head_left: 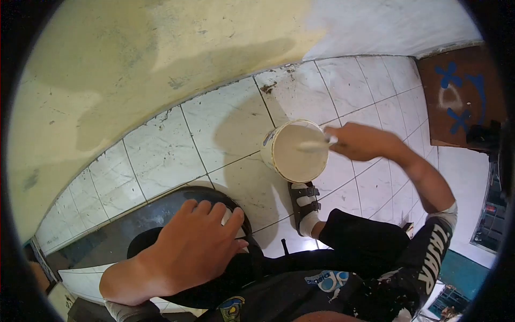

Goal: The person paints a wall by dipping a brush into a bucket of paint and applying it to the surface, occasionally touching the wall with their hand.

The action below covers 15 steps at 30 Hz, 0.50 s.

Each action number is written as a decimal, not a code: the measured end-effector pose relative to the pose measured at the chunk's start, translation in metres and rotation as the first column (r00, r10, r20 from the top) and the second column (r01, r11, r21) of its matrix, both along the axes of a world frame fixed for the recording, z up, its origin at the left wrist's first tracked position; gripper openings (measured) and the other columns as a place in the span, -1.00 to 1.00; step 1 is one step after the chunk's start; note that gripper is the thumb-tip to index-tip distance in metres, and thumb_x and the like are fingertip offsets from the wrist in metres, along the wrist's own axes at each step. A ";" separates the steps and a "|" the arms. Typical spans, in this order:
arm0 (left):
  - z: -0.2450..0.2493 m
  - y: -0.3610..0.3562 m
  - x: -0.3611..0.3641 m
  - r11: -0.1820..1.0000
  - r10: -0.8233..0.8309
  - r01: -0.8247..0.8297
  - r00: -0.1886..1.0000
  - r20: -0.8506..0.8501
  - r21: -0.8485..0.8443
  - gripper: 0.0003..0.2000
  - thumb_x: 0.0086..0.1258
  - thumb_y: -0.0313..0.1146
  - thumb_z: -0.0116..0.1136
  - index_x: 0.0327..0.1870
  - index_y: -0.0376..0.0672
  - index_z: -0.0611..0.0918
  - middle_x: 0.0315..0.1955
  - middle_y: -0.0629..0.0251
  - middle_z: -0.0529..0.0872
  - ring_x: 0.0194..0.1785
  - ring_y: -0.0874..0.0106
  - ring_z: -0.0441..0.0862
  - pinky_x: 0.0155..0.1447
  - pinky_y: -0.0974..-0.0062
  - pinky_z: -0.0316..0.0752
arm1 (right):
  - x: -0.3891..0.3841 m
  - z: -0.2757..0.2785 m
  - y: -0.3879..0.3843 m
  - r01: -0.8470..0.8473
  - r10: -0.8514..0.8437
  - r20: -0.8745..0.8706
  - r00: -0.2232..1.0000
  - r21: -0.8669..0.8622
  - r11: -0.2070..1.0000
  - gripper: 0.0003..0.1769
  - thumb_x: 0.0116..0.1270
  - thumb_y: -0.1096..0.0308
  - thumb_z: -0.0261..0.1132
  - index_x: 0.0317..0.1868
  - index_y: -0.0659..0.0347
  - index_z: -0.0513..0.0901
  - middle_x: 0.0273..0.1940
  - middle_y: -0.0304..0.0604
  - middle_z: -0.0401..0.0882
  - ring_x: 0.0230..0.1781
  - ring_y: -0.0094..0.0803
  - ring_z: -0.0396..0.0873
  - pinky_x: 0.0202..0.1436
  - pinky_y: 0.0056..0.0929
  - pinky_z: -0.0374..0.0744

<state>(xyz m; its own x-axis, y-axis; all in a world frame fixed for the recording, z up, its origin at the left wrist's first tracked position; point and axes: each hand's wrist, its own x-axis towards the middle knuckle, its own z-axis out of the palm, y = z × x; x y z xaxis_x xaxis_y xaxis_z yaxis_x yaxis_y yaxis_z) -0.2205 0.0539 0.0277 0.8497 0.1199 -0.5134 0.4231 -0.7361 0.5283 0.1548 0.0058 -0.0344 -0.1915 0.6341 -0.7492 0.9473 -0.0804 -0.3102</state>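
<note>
My right hand (365,141) is closed on the handle of a brush (316,145), whose blurred, pale head is over the opening of a bucket. The bucket (269,151) stands on the tiled floor and holds a pale, cream-coloured paint (300,163). My left hand (203,239) rests near my knee with its fingers slightly apart and bent, and nothing shows in it. Under and beside its fingers is a pale, partly hidden surface.
A yellow wall (161,53) with a whitish part (375,27) meets the tiled floor (225,129). My sandalled foot (307,206) is just beside the bucket. A brown panel with blue marks (458,96) stands at the right. A dark, curved surface (123,228) lies at the left.
</note>
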 end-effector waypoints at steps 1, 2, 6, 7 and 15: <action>0.000 0.000 0.001 1.000 0.031 -0.031 0.999 -0.015 0.006 -0.53 0.53 -0.10 0.18 0.27 -0.26 0.52 -0.04 -0.01 0.68 0.07 0.02 0.65 0.23 0.13 0.48 | -0.007 -0.021 -0.007 -0.062 0.063 0.075 0.995 -0.016 0.998 -0.66 0.48 0.28 0.22 0.16 0.25 0.49 -0.32 0.19 0.69 -0.25 0.18 0.67 -0.14 0.09 0.57; 0.000 0.000 0.003 0.998 0.062 -0.062 0.998 -0.031 0.015 -0.53 0.52 -0.11 0.20 0.27 -0.25 0.52 -0.02 -0.01 0.68 0.10 0.02 0.64 0.26 0.13 0.47 | -0.011 -0.044 -0.019 -0.106 0.103 0.046 0.994 0.056 0.993 -0.65 0.45 0.33 0.21 0.18 0.24 0.49 -0.30 0.20 0.68 -0.19 0.19 0.67 -0.10 0.09 0.59; 0.007 -0.008 0.003 0.990 0.142 -0.139 0.984 -0.112 0.035 -0.52 0.49 -0.13 0.23 0.28 -0.25 0.51 0.03 -0.01 0.68 0.14 0.02 0.63 0.30 0.13 0.46 | -0.027 -0.102 -0.037 -0.201 0.188 0.094 0.978 0.156 0.967 -0.54 0.38 0.40 0.23 0.28 0.23 0.49 -0.18 0.16 0.66 -0.19 0.09 0.70 -0.07 -0.01 0.64; 0.011 -0.011 0.002 0.982 0.184 -0.178 0.973 -0.141 0.059 -0.52 0.48 -0.14 0.24 0.28 -0.26 0.51 0.05 -0.01 0.67 0.15 0.02 0.63 0.31 0.13 0.46 | -0.029 -0.113 -0.035 -0.256 0.239 0.134 0.962 0.133 0.957 -0.47 0.33 0.46 0.22 0.33 0.22 0.48 -0.13 0.15 0.65 -0.23 0.06 0.70 -0.12 -0.03 0.66; 0.031 -0.034 0.008 0.939 0.335 -0.313 0.926 -0.174 0.142 -0.50 0.47 -0.16 0.25 0.31 -0.26 0.50 0.10 -0.03 0.66 0.17 0.03 0.62 0.34 0.15 0.45 | -0.023 -0.166 -0.024 -0.376 0.364 0.094 0.927 0.282 0.883 -0.54 0.27 0.54 0.20 0.21 0.30 0.59 -0.25 0.21 0.67 -0.22 0.09 0.71 -0.20 0.01 0.67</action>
